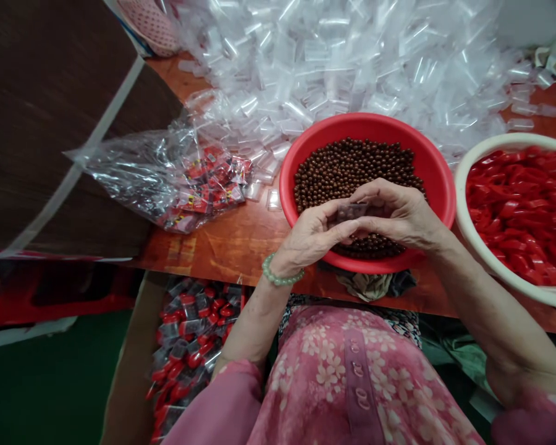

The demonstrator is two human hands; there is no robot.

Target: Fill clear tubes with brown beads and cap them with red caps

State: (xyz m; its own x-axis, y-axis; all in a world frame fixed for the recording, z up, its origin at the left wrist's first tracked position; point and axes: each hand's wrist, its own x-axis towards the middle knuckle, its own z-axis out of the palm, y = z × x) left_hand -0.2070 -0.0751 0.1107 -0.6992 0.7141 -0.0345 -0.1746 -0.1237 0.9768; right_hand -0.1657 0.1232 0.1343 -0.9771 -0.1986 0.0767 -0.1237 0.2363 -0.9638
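Over a red basin (438, 185) of small brown balls (356, 162), my two hands meet around a small clear plastic container (351, 212). Some dark balls show through its wall. My left hand (312, 235), with a green bead bracelet (282, 272) on the wrist, grips the container from the left, thumb along its near side. My right hand (398, 213) curls its fingers and thumb about the container's right end, which they partly hide. More balls lie just beneath the hands.
Clear plastic containers (333, 55) are heaped at the back. A white basin (461, 191) of red plastic parts (528, 216) stands right. At left lies a clear bag (134, 173) with red packets (213, 185). Below the table edge, a cardboard box (130, 364) holds red-capped containers (189, 334).
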